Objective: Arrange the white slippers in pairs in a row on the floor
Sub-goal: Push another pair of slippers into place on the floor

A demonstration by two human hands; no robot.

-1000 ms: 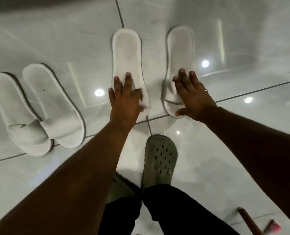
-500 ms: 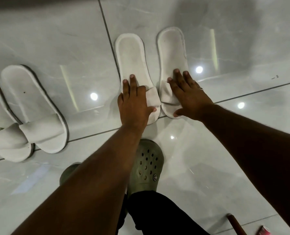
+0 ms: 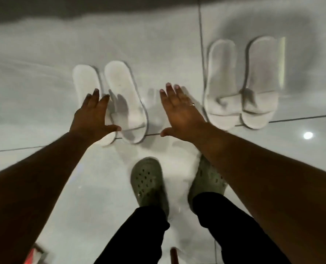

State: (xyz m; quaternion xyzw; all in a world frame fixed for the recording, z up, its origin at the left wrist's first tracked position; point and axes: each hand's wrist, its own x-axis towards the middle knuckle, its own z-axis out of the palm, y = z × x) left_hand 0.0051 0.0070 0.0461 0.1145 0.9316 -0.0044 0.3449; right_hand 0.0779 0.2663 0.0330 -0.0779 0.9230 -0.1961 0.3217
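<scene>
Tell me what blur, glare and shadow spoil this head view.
Head view: motion blur smears the floor and softens the left pair of slippers; the right pair is sharper. A lamp's glare spot shines at right. Soft shadows sit around the right pair and under the right hand.

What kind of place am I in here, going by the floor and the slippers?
Probably indoors, perhaps a hotel or a home entryway, though I can't tell which. The glossy tiled floor reflects a ceiling light, and two pairs of white slippers are lined up on it.

Both hands [image 3: 93,119] left the right pair [image 3: 240,96].
</scene>
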